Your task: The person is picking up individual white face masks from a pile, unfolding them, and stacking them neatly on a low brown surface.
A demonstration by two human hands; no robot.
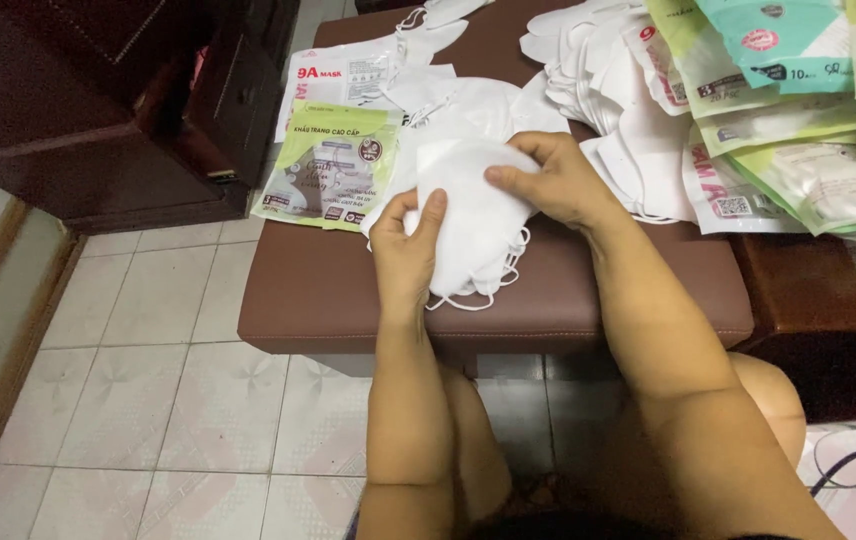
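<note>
**Stack of masks being squared up on the stool**

I am holding a small stack of white masks (468,225) over the brown stool (348,290). My left hand (406,250) is pinching its lower left edge, thumb on top; my right hand (553,180) is pressing down on the upper right corner. Judged stage: aligning the stack. Next, in my judgement, an even grip is needed so the dangling ear loops (478,292) stay tucked before going into the green packet (333,170) lying nearby.

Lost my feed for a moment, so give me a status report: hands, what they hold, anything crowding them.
Left hand and right hand both grip a stack of white masks over the brown stool. Green packet at left, loose masks at right, none touching the hands.
</note>
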